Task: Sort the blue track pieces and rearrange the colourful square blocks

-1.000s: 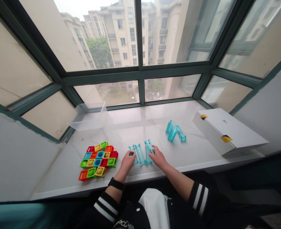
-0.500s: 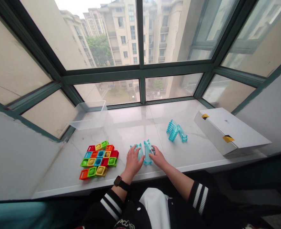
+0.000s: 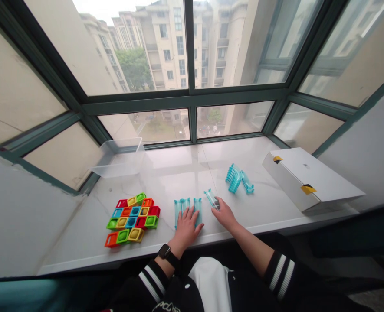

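Side by side on the white sill point(image 3: 175, 164) lie several translucent blue plastic channel pieces point(image 3: 178, 207). My left hand point(image 3: 187, 227) rests over them, fingers spread, covering their middle and lower parts. To the right, my right hand point(image 3: 226, 215) has its fingers closed around the lower end of a single blue channel piece point(image 3: 209, 197), which is tilted and apart from the row. Farther back on the right stand a curved, ribbed blue piece point(image 3: 233, 178) and a slimmer blue piece point(image 3: 247, 183) leaning beside it.
At the left lies a patch of coloured square blocks point(image 3: 131, 222). Behind it, near the window, is a clear plastic bin point(image 3: 118, 171). A white box point(image 3: 315, 175) with yellow-and-black tabs stands at the right. The sill's front edge point(image 3: 260, 227) runs close to my body.
My right hand has moved right, and the piece in it is now away from the others. My left hand has shifted slightly right and down, its fingers now lying flat over the row.
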A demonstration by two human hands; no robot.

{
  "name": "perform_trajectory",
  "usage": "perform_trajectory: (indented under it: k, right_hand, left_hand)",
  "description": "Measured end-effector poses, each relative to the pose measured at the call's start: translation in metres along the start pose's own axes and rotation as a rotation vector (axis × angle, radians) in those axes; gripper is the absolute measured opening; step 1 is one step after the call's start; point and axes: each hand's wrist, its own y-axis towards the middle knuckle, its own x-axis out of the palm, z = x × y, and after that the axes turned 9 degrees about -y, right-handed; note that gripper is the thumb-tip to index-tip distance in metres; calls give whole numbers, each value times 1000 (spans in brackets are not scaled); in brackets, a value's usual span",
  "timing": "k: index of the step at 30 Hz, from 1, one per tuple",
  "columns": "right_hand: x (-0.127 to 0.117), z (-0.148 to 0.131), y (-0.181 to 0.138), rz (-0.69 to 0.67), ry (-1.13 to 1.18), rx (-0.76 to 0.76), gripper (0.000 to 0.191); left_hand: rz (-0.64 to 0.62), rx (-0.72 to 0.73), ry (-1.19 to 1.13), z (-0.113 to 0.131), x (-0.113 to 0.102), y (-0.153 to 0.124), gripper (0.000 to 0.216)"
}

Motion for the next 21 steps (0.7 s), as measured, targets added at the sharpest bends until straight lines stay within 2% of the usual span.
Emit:
perform_trajectory:
  k: [4,7,14,17,21]
  right_hand:
    - [7,7,-19,-25,-220,-177,69]
    - [10,3,-28,-46,-290,-221,68]
    - [-2,-8,-30,-120,-246,-289,53]
    - [-17,-5,-26,-69,-156,-276,44]
    - [-53,7,-16,108,-2,-234,37]
  left_hand:
    - [35,-11,13,6,5,-3,55]
    - [54,-31,16,9,6,-1,53]
    - [102,-36,-17,12,-3,1,52]
    - [161,-15,-46,19,-13,4,49]
    - [202,49,-197,28,-26,13,46]
